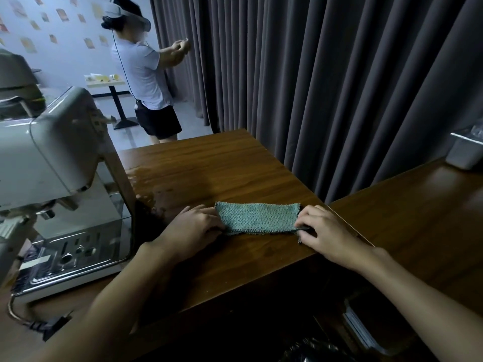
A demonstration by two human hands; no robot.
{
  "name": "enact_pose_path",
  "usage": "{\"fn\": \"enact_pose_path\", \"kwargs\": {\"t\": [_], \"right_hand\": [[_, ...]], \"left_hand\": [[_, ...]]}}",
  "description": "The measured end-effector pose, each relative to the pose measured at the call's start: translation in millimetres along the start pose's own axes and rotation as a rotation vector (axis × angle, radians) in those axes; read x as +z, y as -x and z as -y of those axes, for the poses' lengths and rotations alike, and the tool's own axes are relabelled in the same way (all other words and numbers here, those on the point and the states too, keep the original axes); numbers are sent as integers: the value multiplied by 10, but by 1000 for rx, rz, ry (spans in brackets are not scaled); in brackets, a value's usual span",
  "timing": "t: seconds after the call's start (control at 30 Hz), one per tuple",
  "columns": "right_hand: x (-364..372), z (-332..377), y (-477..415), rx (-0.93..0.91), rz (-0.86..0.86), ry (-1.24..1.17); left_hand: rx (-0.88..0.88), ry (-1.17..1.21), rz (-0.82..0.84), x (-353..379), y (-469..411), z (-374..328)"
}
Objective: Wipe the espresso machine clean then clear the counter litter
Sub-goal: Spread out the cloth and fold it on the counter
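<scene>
A folded green cloth (257, 218) lies flat on the wooden counter (209, 163) near its front edge. My left hand (193, 231) pinches the cloth's left end and my right hand (322, 229) pinches its right end, both pressing it to the wood. The cream and chrome espresso machine (57, 178) stands at the left of the counter, its drip tray (73, 259) facing me. Dark coffee grounds (150, 207) and a wet smear (146, 178) lie on the wood just right of the machine.
A second wooden counter (418, 210) adjoins on the right with a grey container (464, 150) on it. Dark curtains (313, 74) hang behind. Another person (146, 74) with a headset stands at the back. A black-lined bin (311, 351) sits below. A power cord (34, 322) trails at lower left.
</scene>
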State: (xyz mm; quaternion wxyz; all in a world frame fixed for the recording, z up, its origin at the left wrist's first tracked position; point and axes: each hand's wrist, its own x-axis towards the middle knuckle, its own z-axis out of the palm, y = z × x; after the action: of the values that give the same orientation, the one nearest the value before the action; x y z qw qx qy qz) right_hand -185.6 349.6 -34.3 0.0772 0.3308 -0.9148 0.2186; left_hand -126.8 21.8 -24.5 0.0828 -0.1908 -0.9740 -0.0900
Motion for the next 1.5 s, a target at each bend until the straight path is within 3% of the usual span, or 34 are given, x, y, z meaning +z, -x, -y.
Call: {"fn": "enact_pose_path", "kwargs": {"t": [0.07, 0.13, 0.23, 0.37, 0.47, 0.57, 0.67, 0.87, 1.07, 1.27, 1.37, 1.5], "right_hand": [[-37, 29, -21, -16, -57, 36], [-115, 54, -9, -11, -93, 25], [-179, 84, 64, -13, 47, 3], [-98, 59, 50, 179, -116, -147], [-38, 50, -10, 348, 29, -41], [11, 34, -19, 402, -31, -171], [2, 70, 0, 429, -76, -351], [-144, 219, -93, 484, -185, -564], [-246, 463, -205, 647, -114, -996], [-319, 797, -403, 505, 45, -1260], [-189, 865, -505, 360, 13, -1036], [80, 855, -544, 134, 137, -411]], "left_hand": [[-2, -13, -45, -55, 22, -12], [-41, 6, 38, -158, 52, -68], [-88, 1, 138, -189, 95, -143], [-20, 95, -67, -70, -15, -263], [-1, 100, -17, 20, -224, -446], [-43, 42, 81, 150, -333, -557], [-40, 61, -75, 168, -358, -666], [-144, 393, -219, 192, -361, -1173], [-398, 895, -347, 263, -332, -1465], [-576, 1051, -495, 67, -195, -1249], [-723, 1005, -565, 68, -66, -973], [-621, 598, -514, 147, 168, -658]]}}
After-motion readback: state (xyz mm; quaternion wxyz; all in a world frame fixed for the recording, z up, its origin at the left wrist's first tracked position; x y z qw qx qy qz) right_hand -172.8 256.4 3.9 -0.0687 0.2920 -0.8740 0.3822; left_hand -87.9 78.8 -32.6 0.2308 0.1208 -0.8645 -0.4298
